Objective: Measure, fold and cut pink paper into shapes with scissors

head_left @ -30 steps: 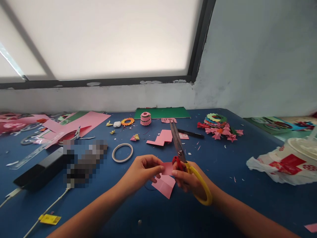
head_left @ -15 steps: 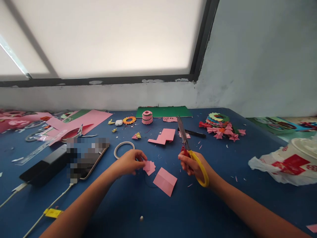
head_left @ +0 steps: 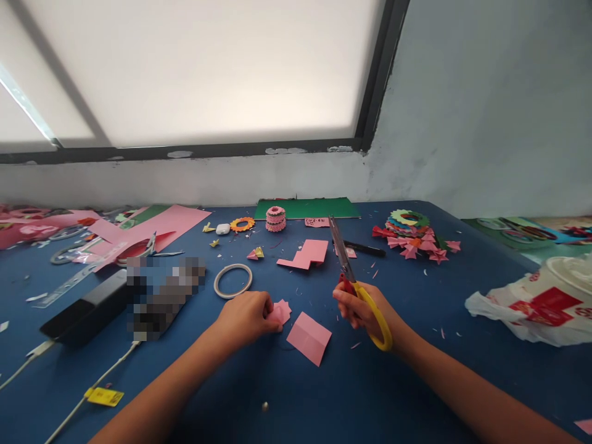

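My left hand [head_left: 247, 317] is closed low over the blue table, its thumb and fingers pinching the near edge of a small pink paper cutout [head_left: 281, 310] with a jagged rim. Part of that cutout is hidden behind the fingers. A creased pink paper square [head_left: 309, 338] lies flat just to its right. In my right hand [head_left: 363, 306] is a pair of scissors [head_left: 343, 250] with yellow and red handles, blades pointing up and away. The blades look nearly together. Beyond the hands rests an L-like pink paper piece [head_left: 306, 254].
A tape roll [head_left: 233, 281] lies behind my left hand. At left are a black box [head_left: 87, 305], a blurred-out device with a cable, and pink sheets [head_left: 178, 222]. Paper rings and bows [head_left: 409, 234] are piled at right, near a bagged cup [head_left: 546, 299]. A black pen [head_left: 365, 248] lies behind the scissors.
My left hand has shifted slightly right and down, its fingers now closed further over the jagged pink cutout. My right hand and the scissors have hardly moved.
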A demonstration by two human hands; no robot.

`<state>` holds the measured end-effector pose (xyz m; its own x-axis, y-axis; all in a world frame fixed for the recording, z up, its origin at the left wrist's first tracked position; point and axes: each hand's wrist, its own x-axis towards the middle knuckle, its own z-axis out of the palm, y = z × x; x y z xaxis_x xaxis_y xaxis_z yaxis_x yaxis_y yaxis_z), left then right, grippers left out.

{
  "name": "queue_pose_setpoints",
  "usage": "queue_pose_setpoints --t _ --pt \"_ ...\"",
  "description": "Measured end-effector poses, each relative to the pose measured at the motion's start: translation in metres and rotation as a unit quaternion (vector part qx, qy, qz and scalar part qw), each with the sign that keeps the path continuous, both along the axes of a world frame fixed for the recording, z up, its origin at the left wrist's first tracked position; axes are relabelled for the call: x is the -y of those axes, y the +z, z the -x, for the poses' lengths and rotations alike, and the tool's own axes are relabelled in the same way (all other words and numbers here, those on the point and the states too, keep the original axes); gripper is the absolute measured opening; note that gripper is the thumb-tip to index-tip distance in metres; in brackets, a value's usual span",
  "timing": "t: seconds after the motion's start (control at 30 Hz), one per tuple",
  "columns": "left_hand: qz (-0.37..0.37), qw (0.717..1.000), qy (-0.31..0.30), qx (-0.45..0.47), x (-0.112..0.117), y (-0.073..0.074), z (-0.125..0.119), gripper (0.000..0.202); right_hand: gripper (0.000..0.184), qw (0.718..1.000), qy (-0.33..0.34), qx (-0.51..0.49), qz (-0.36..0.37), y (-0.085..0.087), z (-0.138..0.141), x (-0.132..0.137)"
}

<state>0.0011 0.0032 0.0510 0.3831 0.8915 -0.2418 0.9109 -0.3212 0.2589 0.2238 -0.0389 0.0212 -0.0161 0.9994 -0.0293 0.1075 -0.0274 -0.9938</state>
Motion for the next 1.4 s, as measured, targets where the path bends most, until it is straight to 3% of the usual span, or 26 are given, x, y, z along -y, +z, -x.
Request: queue_pose_setpoints --t 0.23,0.5,1.1,1.3,1.4 --pt "-0.034 0.999 -0.017 -0.013 0.003 0.002 -0.001 0.015 0.04 1.0 0.007 0.007 0.004 0.003 0.002 0.002" --pt "0.008 1.0 -0.013 0.025 0.0 -0.002 0.0 0.027 0.041 1.0 0.021 0.01 0.011 0.005 0.004 0.003" --pt "0.062 0.995 -0.024 0.075 -0.004 -0.003 -0.001 0.016 0.036 0.999 0.038 -0.001 -0.002 -0.008 0.003 0.0" --pt "0.068 0.988 -0.037 0.136 -0.002 -0.004 -0.001 0.012 0.038 0.999 0.041 -0.003 0.007 -0.007 0.004 0.0" --pt "0.131 0.971 -0.051 0.192 0.002 0.002 -0.004 0.02 0.037 0.999 0.049 -0.008 0.014 -0.006 0.005 0.001"
